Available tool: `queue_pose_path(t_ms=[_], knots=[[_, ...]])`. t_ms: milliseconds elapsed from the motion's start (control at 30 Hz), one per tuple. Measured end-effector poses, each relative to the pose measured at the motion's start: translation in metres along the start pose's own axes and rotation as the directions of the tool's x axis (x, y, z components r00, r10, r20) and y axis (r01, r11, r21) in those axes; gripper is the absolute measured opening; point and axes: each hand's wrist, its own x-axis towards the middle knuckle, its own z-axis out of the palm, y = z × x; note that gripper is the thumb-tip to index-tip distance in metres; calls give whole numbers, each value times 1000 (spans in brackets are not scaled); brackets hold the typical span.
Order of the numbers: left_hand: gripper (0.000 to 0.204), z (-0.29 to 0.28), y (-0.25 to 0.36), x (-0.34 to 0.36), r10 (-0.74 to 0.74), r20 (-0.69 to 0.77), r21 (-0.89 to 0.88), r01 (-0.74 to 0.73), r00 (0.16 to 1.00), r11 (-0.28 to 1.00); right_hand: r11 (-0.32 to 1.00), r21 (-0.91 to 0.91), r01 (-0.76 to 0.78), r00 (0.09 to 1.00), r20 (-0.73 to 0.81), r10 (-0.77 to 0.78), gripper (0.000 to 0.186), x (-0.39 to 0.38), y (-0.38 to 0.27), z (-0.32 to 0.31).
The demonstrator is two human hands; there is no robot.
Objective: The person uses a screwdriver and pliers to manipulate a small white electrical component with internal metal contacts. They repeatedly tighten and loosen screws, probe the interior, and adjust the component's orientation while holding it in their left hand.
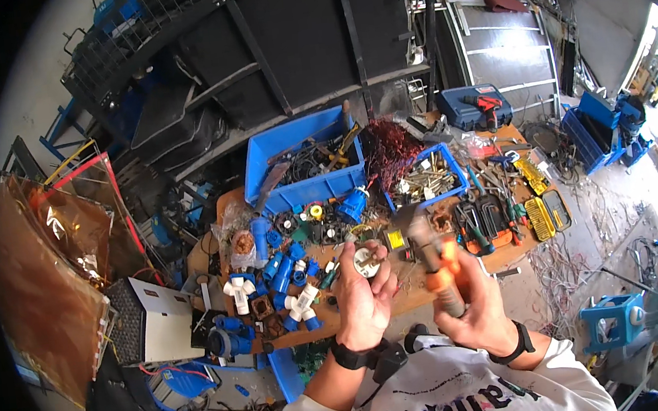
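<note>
My left hand (364, 306) is raised over the front edge of the wooden workbench (415, 297). Its fingers are closed round a small round white part (365, 263) with a brownish centre; its exact kind is unclear. To its right, my right hand (478, 308) grips the orange and grey handle of a hammer (439, 278). The tool is tilted up toward the left and smeared by motion, so its dark head shows only roughly. A gap separates the hammer from the white part. Blue and white pipe-like fittings (302, 305) lie left of my left hand.
A large blue crate (307, 188) of tools and cables stands at the bench's back. Beside it are tangled red wire (394, 150) and a blue tray (456, 170) of metal pieces. Pliers, clamps and a yellow bit case (540, 219) lie right. A red drill (487, 107) rests on a blue case.
</note>
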Motion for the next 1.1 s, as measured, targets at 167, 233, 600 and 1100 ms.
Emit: queue_pose_path(t_ms=[167,233,600,1100], knots=[[35,14,-4,-1,2,-351,45,15,936,999,948,-301,105,981,188,-49,80,9,-3,3],[35,2,-6,-3,8,-206,7,-7,979,1000,950,-285,124,987,138,-88,79,6,-3,-1],[34,-5,-7,-5,8,-42,-37,-10,999,999,981,-177,86,996,43,-79,75,1,3,-1],[34,1,-6,3,-17,-146,-22,14,989,1000,927,-349,139,984,150,-91,76,5,1,-1]])
